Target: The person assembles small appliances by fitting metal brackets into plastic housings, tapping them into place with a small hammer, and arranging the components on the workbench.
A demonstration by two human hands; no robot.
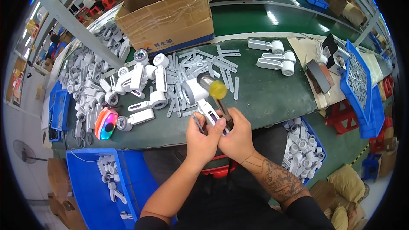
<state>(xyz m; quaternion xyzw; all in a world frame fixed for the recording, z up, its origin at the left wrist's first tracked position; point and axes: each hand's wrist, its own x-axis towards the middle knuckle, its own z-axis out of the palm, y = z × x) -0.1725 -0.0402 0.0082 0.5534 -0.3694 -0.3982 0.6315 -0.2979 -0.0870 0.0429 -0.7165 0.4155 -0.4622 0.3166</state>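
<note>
In front of me, both hands are close together over the table's near edge. My left hand [201, 141] is closed around the handle of a white round-headed handheld device [207, 110], which tilts up and away to the left. A thin grey strip [197, 123] also shows at its fingers. My right hand [237, 135] wraps the dark handle of a hammer [217, 89] with a yellow striking face, its thumb against the device's handle. The hammer's head overlaps the device's round head in view; whether they touch I cannot tell. Loose grey strips [230, 81] lie just beyond.
Many similar white devices [87, 76] heap at the left, near a glowing multicoloured gadget [106, 123]. Behind stands a cardboard box [168, 21]. Several devices [276, 61] lie at the right. Blue bins [96, 187] flank my lap; a blue tray [357, 83] holds grey strips.
</note>
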